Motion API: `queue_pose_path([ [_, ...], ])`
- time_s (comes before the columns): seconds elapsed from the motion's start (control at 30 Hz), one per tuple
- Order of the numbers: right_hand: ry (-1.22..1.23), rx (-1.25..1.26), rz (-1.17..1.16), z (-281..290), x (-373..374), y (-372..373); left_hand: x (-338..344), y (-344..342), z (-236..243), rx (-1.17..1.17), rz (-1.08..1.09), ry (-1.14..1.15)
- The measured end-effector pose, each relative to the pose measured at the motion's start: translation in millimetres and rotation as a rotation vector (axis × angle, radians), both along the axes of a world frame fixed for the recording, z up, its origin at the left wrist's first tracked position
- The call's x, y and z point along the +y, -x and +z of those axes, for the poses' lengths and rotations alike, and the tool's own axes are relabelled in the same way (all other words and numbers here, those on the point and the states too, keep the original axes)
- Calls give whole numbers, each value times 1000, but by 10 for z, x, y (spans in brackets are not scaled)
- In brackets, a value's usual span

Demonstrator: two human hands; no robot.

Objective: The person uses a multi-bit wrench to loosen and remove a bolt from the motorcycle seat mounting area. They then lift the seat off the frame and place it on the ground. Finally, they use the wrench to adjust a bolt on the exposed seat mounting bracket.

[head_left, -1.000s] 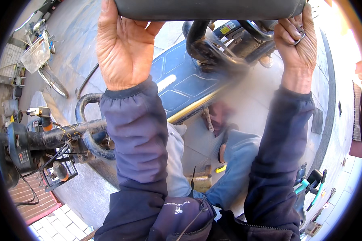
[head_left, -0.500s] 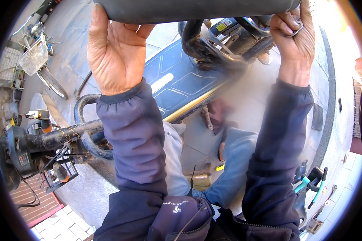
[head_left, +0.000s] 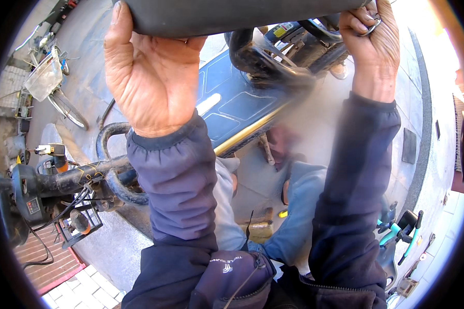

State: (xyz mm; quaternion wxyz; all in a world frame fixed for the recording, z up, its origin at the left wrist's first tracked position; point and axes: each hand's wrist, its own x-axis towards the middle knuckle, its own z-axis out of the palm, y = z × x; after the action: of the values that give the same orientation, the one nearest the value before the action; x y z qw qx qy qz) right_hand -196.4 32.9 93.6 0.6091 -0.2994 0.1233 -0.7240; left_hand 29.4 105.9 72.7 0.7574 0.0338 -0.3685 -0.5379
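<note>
Both hands up on one part: a long, smooth black piece, held high in front of the person, roughly level, right end slightly higher. Its upper side is out of view, so can't tell its full shape.

Left hand: grasping the left end. Thumb up the near face, palm toward the person, other fingers tucked behind the lower edge.

Right hand: at the right end, fingers curled in, thumb straight up. Reads as a grip on that end. A metal ring shows at the fingers; can't tell whether it's worn or held.

Below the piece: a scooter-type vehicle with a blue footboard, gold strip along its near edge. Bent black tubing rises at the far end, behind and below the piece, dirt on it. Right side of the footboard is blurry.

Off to the left: thick dark tube with cables, yellow-and-black power tool just beyond it. Bicycle with a basket further back.

Between the person's legs, a block on the floor, small yellow item near it. Teal-and-black object well over to the right.
</note>
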Motion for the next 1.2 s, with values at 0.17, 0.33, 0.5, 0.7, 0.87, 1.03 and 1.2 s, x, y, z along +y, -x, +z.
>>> queue_pose_path([
  [0.17, 96, 7, 3, -102, 64, 3, -279, -325, -29, 20, -173, -6],
  [0.33, -21, -100, -26, -71, 23, -4, -20, -64, 273, 97, -78, -208],
  [0.5, -53, -91, -61, -131, -47, 42, -76, -141, 96, -46, -180, -104],
  [0.7, 3, -54, 38, -81, 74, -41, -527, -658, 225, -26, -446, -137],
  [0.87, 0, -151, 94, -112, -19, 75, -62, -196, 200, -58, -344, -153],
  [1.03, 15, -75, 20, -37, 131, 21, -679, -899, 192, -18, -488, -240],
  [1.2, -82, -92, 65, -100, 13, 153, -303, -353, 410, -62, -240, -285],
])
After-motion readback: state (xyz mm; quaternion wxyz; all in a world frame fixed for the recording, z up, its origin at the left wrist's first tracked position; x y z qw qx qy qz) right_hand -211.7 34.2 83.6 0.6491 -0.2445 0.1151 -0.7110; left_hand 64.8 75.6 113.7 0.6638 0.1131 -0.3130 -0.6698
